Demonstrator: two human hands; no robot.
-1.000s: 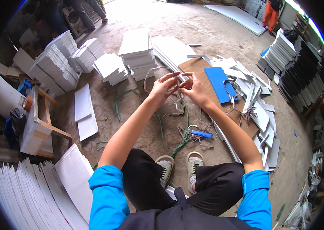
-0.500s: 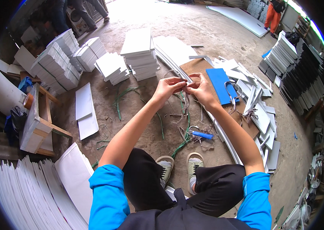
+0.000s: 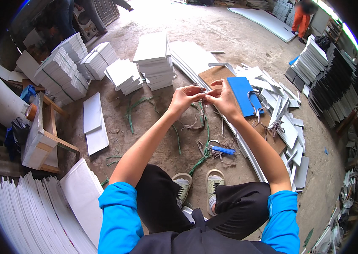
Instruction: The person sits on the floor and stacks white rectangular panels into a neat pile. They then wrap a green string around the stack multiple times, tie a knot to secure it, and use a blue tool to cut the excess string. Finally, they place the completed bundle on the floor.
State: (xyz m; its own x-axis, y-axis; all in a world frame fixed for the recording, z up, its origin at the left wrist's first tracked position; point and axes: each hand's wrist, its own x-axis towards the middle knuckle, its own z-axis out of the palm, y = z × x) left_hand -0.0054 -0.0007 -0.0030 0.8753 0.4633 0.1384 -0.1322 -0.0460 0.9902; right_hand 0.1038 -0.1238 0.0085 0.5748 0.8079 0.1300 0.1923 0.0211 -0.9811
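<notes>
My left hand [image 3: 185, 100] and my right hand [image 3: 222, 99] meet in front of me, fingertips pinched together. Between them is a thin grey-brown strip [image 3: 202, 113], whose loose end hangs below the fingers and curls to the left. The fingers partly hide where the strip is gripped. Beyond my right hand lies a blue rectangular sheet [image 3: 241, 94] on a brown board [image 3: 213, 75]. On the floor below the hands are a blue-handled tool [image 3: 223, 150], green cord [image 3: 206, 153] and scraps of similar strip.
Stacks of white panels [image 3: 151, 63] stand ahead, some bundled [image 3: 62, 74]. White offcuts [image 3: 287, 122] heap up at right. A wooden stool frame [image 3: 45, 139] is at left, above upright white sheets [image 3: 31, 207]. Two other people are far off, one in orange trousers [image 3: 301, 22].
Both hands stay nearly in place, still pinching. The hanging strip has shifted and now curls left. At far left a person's foot has moved right; the person in orange has bent forward.
</notes>
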